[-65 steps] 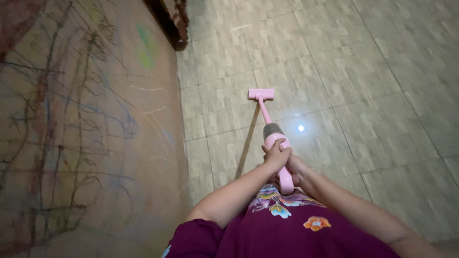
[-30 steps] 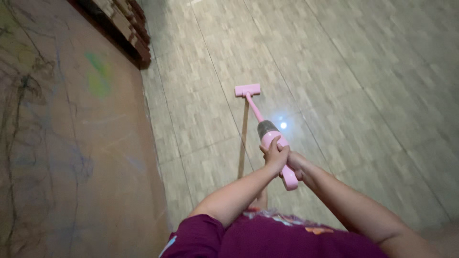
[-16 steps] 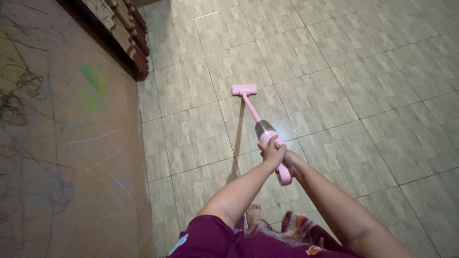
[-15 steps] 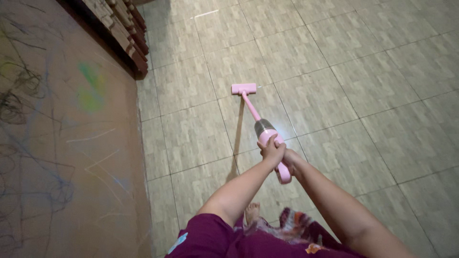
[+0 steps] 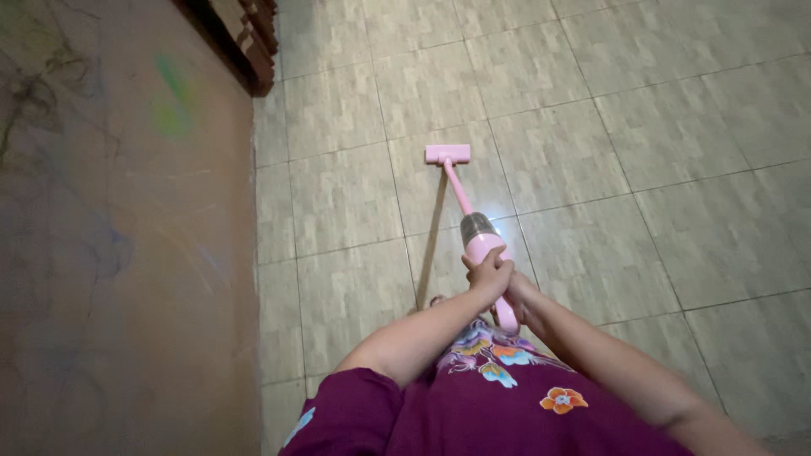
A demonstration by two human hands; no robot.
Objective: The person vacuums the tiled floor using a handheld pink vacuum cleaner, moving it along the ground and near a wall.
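A pink stick vacuum [image 5: 473, 221] stands tilted on the tiled floor, its flat head [image 5: 448, 154] resting on a tile ahead of me. A grey dust cup [image 5: 478, 225] sits just above the handle. My left hand [image 5: 489, 272] is wrapped around the upper part of the handle. Just below it, my right hand [image 5: 521, 297] grips the lower end of the handle. Both arms reach forward over my purple flowered shirt [image 5: 498, 405].
A brown wall [image 5: 127, 228] covered with scribbles runs along the left side. A dark wooden piece of furniture [image 5: 245, 38] stands against it at the top left. Grey-beige floor tiles [image 5: 659, 152] stretch to the right and ahead.
The vacuum head has shifted slightly right and nearer to me. The view has tipped down, so my shirt fills more of the bottom and my foot is mostly hidden.
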